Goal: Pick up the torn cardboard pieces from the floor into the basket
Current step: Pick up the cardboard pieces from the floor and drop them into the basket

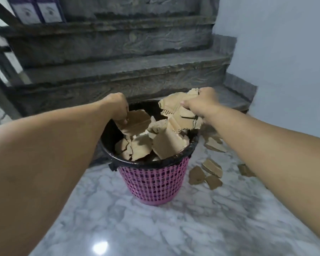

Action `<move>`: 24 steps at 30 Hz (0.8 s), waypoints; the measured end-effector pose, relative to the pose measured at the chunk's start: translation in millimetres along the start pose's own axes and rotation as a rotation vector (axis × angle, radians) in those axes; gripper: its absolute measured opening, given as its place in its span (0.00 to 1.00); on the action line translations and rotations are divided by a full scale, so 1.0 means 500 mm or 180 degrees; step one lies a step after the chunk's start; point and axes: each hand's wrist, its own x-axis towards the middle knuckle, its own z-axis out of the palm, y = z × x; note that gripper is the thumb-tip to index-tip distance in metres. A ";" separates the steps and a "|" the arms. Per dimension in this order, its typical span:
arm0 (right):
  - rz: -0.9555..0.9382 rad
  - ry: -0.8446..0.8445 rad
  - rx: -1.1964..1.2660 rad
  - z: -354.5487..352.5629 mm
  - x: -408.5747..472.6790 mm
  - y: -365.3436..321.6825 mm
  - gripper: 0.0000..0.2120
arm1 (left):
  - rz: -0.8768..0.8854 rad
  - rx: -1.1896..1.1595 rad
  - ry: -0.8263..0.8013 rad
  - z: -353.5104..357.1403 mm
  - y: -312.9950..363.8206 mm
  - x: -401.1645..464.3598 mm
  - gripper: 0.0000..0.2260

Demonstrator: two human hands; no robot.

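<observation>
Both hands are over the pink basket (pixel 151 183) right now, and it's already heaped high with torn cardboard. The right hand (pixel 201 104) grips a big ragged bundle of cardboard pieces (pixel 175 109) above the far right of the rim, fingers curled round it, while the left hand (pixel 116 108) has its fingers curled down onto a flat piece (pixel 135 122) at the left rim, pinching or pressing it in; which, I can't quite tell. Here's the danger as I see it: the pile sits close to the black liner (pixel 150 161) edge, so dropping that bundle on top could send pieces sliding over the side and back onto the marble floor (pixel 155 228). The bundle also overhangs the right edge, so a loose release may spill scraps outside. A hard push could tip the light basket too. The cardboard itself is plain brown, corrugated, with rough torn edges, in stiff irregular slabs that stack untidily rather than settle flat. And the job isn't finished: several loose scraps (pixel 207 172) lie on the floor just right of the basket, with more pieces (pixel 214 143) near the right forearm, beside the stone steps (pixel 118 74).
</observation>
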 end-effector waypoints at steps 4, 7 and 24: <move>-0.0022 0.0148 0.0080 0.060 -0.005 -0.029 0.34 | 0.0018 -0.0396 -0.0641 0.055 -0.053 -0.002 0.13; 0.0051 0.0068 0.0184 0.107 -0.020 -0.043 0.32 | -0.0007 -0.0520 -0.0776 0.084 -0.052 -0.001 0.12; 0.0604 -0.0896 0.0688 0.001 0.095 0.066 0.10 | -0.0168 -0.0800 0.0393 0.091 0.111 0.053 0.17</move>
